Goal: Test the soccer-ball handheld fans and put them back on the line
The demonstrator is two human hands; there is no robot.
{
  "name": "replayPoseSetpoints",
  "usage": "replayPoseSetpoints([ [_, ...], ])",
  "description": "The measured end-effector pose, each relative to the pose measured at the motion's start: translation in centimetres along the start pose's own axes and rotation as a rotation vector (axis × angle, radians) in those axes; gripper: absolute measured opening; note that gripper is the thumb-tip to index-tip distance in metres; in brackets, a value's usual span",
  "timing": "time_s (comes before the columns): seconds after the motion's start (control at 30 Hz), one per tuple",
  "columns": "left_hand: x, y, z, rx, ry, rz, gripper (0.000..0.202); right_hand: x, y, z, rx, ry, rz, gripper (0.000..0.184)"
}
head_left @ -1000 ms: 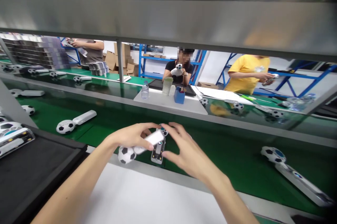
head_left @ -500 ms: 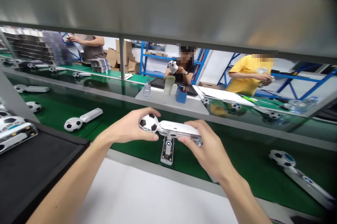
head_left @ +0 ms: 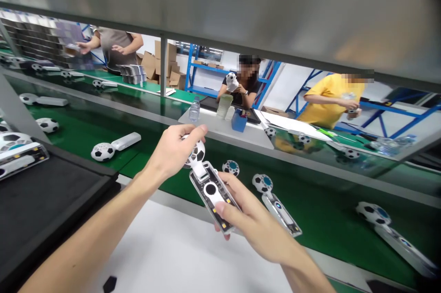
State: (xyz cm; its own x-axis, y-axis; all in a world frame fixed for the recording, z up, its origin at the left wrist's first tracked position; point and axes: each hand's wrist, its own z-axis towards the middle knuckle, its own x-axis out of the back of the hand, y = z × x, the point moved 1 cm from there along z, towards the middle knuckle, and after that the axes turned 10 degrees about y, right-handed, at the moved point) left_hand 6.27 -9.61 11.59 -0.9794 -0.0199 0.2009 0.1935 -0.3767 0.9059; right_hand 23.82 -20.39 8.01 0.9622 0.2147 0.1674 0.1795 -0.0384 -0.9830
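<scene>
Both hands hold a device with a soccer-ball-patterned head and a flat, clear-cased body [head_left: 207, 188]. My left hand [head_left: 177, 150] is closed round the ball head, its thumb across the top and covering part of it. My right hand [head_left: 251, 217] grips the lower body, with the thumb on its face and fingers behind. The body slants down to the right, showing a round black button and yellow squares. Just beyond my right hand, a similar device [head_left: 280, 212] lies on the green conveyor belt [head_left: 324, 219]. Another ball head [head_left: 230, 167] shows behind my hands.
A white sheet [head_left: 186, 256] with a black pentagon piece [head_left: 110, 284] lies below my arms. To the left is a black tray [head_left: 51, 210]. More ball-headed devices [head_left: 103, 151] lie along the belt. A metal beam [head_left: 220, 13] crosses overhead. Three co-workers are across the line.
The device has turned from nearly level, white side showing, to slanting with its clear button face visible. My left hand has shifted slightly up; the right has moved down.
</scene>
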Motion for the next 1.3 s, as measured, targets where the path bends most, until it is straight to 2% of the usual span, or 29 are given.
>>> replayPoseSetpoints([
  [0.1, 0.2, -1.0, 1.0, -0.006, -0.043, -0.019, 0.062, -0.3, 0.1, 0.3, 0.02, -0.005, 0.169, 0.03],
  [0.17, 0.4, -2.6, 2.2, -0.058, -0.022, 0.092, 0.069, -0.3, 0.0, 0.4, 0.05, 0.017, 0.273, 0.028],
  [0.23, 0.8, -4.8, 3.5, -0.097, 0.036, 0.264, 0.064, -0.1, -0.2, 0.4, 0.072, 0.053, 0.352, 0.03],
  [0.33, 1.5, -8.4, 5.3, -0.108, 0.145, 0.468, 0.039, 0.1, -0.5, 0.0, 0.067, 0.081, 0.399, 0.039],
  [0.4, 2.0, -10.6, 6.0, -0.109, 0.203, 0.605, 0.03, 0.2, -0.8, -0.3, 0.062, 0.077, 0.407, 0.042],
  [0.53, 2.5, -14.0, 6.2, -0.105, 0.25, 0.849, 0.038, 0.0, -1.1, -0.7, 0.09, 0.06, 0.456, 0.05],
  [0.67, 2.5, -16.3, 5.8, -0.139, 0.304, 1.04, 0.044, 0.0, -1.4, -0.8, 0.085, 0.08, 0.481, 0.05],
  [0.8, 2.4, -18.2, 5.3, -0.158, 0.337, 1.194, 0.047, 0.2, -1.5, -0.9, 0.094, 0.082, 0.5, 0.055],
  [1.03, 2.7, -20.1, 5.3, -0.125, 0.281, 1.354, 0.054, 0.1, -1.2, -0.8, 0.186, 0.077, 0.493, 0.045],
  [1.13, 3.1, -20.5, 5.4, -0.113, 0.222, 1.391, 0.056, 0.2, -1.2, -0.8, 0.186, 0.081, 0.521, 0.055],
  [1.3, 3.6, -20.6, 5.5, -0.081, 0.133, 1.409, 0.059, 0.5, -1.7, -1.3, 0.176, 0.007, 0.473, 0.078],
])
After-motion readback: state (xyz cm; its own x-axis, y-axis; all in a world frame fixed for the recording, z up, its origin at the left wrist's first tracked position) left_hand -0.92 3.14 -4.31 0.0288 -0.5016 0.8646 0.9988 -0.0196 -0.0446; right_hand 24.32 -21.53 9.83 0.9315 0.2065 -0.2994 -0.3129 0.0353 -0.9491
